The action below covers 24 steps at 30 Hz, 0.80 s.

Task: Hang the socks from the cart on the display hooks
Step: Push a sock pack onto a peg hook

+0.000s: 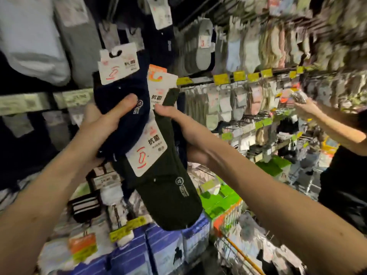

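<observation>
My left hand (103, 124) grips a navy pair of socks (123, 100) with a white card label and black hook at its top. Beside it, my right hand (178, 126) holds a dark green pair of socks (168, 195) that hangs down, a white label with red marks across its middle. Behind the two pairs another white and orange label (160, 84) sticks up between my hands. Both pairs are raised in front of the sock wall, whose display hooks (200, 90) carry rows of hanging socks. The cart (236, 249) shows at lower right, with pale sock packs inside.
Another person's arm (325, 124) reaches into the racks at right, holding a packet. Yellow price tags (222, 78) line the rails. Blue boxes (164, 247) and green packs (218, 199) are stacked low down. White and grey socks (35, 40) hang at upper left.
</observation>
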Available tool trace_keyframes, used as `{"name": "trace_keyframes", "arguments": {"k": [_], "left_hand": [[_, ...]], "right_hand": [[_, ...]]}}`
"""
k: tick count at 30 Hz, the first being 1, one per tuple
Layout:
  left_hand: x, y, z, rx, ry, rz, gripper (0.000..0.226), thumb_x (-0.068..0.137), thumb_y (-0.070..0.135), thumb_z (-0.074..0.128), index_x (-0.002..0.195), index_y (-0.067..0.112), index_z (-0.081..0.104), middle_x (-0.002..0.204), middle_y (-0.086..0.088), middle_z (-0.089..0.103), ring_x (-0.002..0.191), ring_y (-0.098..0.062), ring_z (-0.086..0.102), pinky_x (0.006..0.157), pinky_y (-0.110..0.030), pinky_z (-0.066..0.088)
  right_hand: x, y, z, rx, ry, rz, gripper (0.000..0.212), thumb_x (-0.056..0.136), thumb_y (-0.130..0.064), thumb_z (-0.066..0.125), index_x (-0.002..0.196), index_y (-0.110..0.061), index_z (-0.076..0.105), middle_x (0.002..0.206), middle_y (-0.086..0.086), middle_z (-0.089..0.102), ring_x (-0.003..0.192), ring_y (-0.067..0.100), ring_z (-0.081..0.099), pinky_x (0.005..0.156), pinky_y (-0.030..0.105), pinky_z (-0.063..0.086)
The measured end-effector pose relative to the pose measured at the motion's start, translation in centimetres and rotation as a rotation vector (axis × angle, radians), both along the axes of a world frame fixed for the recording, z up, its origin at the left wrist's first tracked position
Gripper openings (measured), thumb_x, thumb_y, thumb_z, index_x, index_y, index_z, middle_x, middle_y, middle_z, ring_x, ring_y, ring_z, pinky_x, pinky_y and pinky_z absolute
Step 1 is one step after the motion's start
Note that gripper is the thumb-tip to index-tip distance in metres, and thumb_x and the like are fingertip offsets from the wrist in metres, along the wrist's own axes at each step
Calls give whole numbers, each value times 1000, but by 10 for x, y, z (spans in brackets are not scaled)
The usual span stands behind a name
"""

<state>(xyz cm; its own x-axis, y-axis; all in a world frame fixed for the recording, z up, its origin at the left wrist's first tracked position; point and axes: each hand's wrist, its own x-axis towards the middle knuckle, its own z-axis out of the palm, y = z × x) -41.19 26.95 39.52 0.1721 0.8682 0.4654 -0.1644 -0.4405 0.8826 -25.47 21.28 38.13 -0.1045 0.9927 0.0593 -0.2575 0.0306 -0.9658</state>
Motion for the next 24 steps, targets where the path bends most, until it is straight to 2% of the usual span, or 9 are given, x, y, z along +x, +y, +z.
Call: {"name": "trace_keyframes", "arguments": {"k": [2, 6, 10, 13, 15, 17, 21, 24], "left_hand": [[-18, -7, 2, 59, 15, 28, 31, 80, 33, 73, 109, 34, 63, 103, 16, 73, 97, 3, 69, 78, -14, 52], [-52, -13, 0, 120, -9, 154, 29, 86, 23, 73, 111, 32, 61, 102, 20, 68, 88, 12, 66, 71, -7, 49], [-80, -14, -9, 126, -63, 272, 34, 86, 18, 75, 114, 26, 60, 100, 21, 68, 88, 11, 66, 71, -9, 50], [-93, -18, -19, 149, -49, 345, 45, 86, 15, 75, 125, 22, 53, 108, 19, 65, 93, 12, 64, 74, -7, 49], [-97, -23, -25, 163, -39, 396, 48, 86, 14, 76, 125, 24, 50, 110, 20, 63, 94, 16, 62, 77, -5, 48], [-101, -27, -29, 155, -25, 429, 48, 85, 15, 77, 123, 25, 49, 110, 21, 62, 94, 16, 62, 79, -6, 49], [-110, -37, -32, 18, -89, 350, 45, 85, 17, 76, 125, 17, 57, 108, 8, 72, 95, 1, 69, 74, -15, 54], [-114, -42, -31, -134, -209, 219, 41, 84, 19, 74, 124, 16, 63, 107, -1, 76, 96, -16, 73, 72, -25, 59]], "right_hand": [[-14, 5, 4, 14, -2, 55, 18, 79, -27, 69, 93, -17, 73, 95, 6, 75, 83, 21, 71, 89, 34, 54], [-42, 13, -1, 11, 32, 126, 22, 64, -18, 70, 84, -13, 75, 94, 11, 74, 82, 24, 69, 85, 34, 55], [-67, 15, -8, 31, 41, 177, 18, 64, -28, 71, 75, -18, 82, 94, 9, 77, 81, 22, 74, 80, 36, 60], [-83, 12, -9, 45, 59, 221, 39, 62, -45, 69, 90, -20, 78, 96, 7, 78, 85, 21, 75, 81, 37, 57], [-93, 10, -10, 89, 49, 251, 36, 65, -40, 68, 96, -22, 73, 93, 4, 78, 84, 18, 75, 77, 34, 60], [-102, 9, -14, 128, 5, 242, 30, 67, -25, 73, 97, -21, 73, 95, 4, 78, 86, 18, 75, 74, 31, 62], [-109, 5, -22, 124, -4, 250, 39, 63, -12, 76, 101, -19, 74, 102, 9, 77, 92, 24, 75, 74, 34, 62], [-107, 2, -25, 93, 50, 254, 31, 62, -8, 75, 89, -21, 79, 100, 10, 77, 89, 25, 75, 73, 36, 62]]}}
